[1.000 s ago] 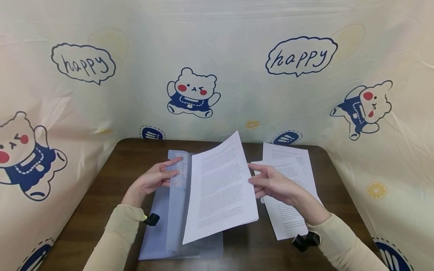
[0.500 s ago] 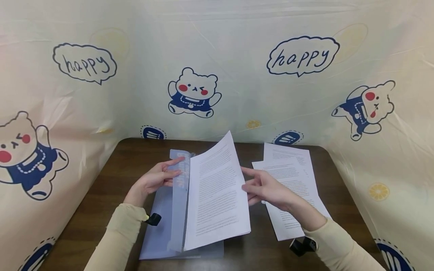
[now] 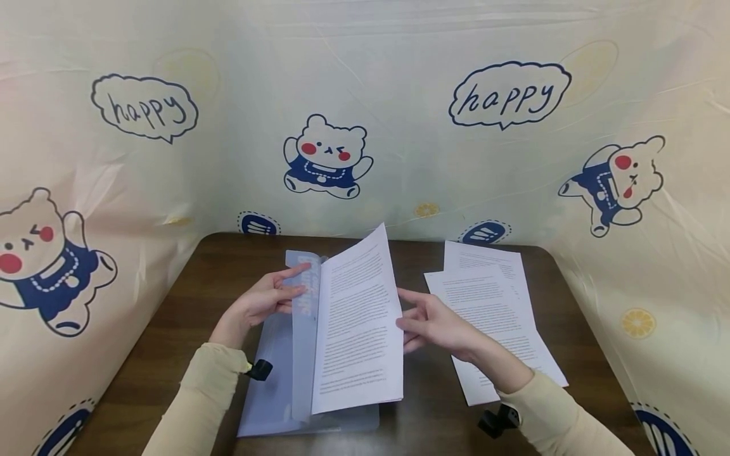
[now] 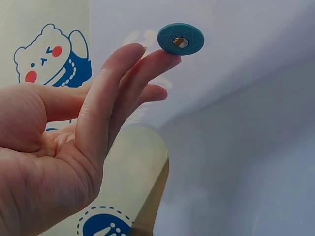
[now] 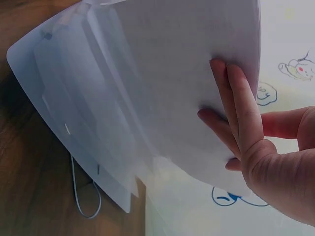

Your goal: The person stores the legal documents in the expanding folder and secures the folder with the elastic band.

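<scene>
A translucent blue document folder [image 3: 268, 396] lies on the table with its flap [image 3: 303, 367] raised. My left hand [image 3: 259, 301] pinches the flap near its far end. In the left wrist view, its fingertips lie behind the flap next to a round teal button [image 4: 170, 46]. My right hand [image 3: 430, 320] grips the right edge of a thin stack of printed papers [image 3: 359, 342], thumb on the printed face and fingers on the back. The stack stands tilted, its left edge at the folder's opening; how deep it sits inside is hidden. A thin string loop [image 5: 75, 189] hangs from the folder.
Several loose printed sheets [image 3: 485, 304] overlap on the right side of the dark wooden table [image 3: 228, 259], partly under my right forearm. A patterned curtain [image 3: 399, 158] surrounds the table at the back and sides.
My right hand has moved left and slightly down with the stack of papers, bringing it closer to the folder and more upright. The left hand stays nearly in place on the flap.
</scene>
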`<state>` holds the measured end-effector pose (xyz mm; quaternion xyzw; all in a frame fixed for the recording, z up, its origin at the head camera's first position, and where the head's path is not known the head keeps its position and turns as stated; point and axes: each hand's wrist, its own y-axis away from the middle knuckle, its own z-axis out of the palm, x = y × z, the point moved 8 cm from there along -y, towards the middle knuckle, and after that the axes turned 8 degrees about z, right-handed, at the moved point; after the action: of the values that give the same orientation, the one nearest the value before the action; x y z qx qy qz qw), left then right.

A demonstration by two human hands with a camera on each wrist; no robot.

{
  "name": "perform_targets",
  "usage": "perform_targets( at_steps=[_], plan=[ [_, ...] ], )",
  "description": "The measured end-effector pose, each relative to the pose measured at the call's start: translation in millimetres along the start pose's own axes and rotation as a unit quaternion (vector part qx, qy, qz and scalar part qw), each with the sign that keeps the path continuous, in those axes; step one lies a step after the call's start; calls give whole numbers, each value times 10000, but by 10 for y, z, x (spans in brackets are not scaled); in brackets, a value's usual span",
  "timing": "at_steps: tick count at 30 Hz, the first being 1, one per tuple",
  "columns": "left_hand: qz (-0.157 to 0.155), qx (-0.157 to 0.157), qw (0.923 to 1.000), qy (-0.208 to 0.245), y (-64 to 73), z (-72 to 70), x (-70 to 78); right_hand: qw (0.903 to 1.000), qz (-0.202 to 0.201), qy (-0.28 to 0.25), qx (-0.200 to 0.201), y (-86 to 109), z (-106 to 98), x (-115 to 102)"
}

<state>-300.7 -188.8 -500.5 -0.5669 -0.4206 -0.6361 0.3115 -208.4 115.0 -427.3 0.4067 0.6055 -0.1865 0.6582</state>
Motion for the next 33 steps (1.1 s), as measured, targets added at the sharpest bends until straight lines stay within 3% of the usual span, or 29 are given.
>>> perform_targets(
  at_steps=[11, 23, 33],
  plan=[
    [35, 9, 10000, 64, 27, -24, 3, 9995, 212, -53, -210, -255, 160, 148],
    [49, 99, 9999, 60, 52, -49, 5, 9967, -13, 382, 718, -287, 111, 191],
    [69, 8, 10000, -9, 33, -7, -13, 9996, 55, 23, 269, -336, 159, 287]
  ],
)
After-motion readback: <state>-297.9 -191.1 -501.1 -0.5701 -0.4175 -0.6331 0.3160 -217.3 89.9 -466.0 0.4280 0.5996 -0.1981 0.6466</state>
